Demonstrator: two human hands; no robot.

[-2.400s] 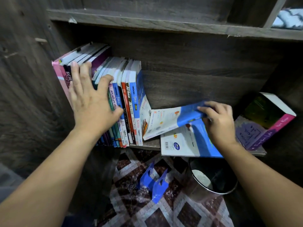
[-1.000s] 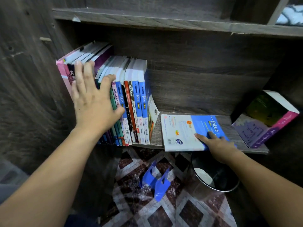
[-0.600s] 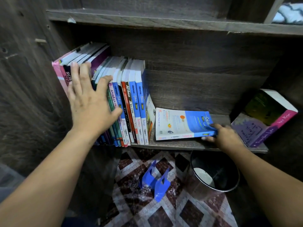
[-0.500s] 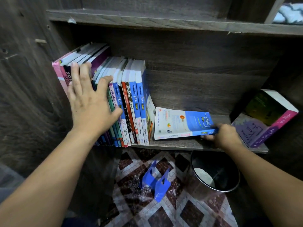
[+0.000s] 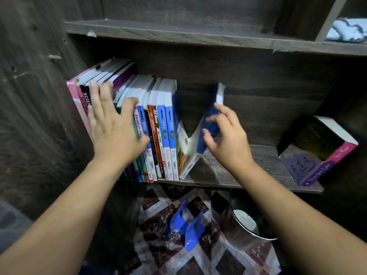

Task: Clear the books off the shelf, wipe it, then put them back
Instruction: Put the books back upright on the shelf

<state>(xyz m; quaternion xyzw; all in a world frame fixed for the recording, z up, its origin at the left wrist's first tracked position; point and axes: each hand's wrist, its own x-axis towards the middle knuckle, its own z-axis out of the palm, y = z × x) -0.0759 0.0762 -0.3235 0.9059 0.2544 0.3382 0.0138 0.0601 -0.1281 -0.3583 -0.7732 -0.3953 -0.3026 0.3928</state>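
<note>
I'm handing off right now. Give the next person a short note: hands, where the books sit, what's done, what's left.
Left hand: flat against the upright row of books, bracing it.
Right hand: tilting a blue book up on the shelf, leaning right, not yet against the row.
Purple-and-pink book leans at the right end.
Done: most books are on the shelf.
Left: stand the blue book in, then the purple-and-pink one.
</note>
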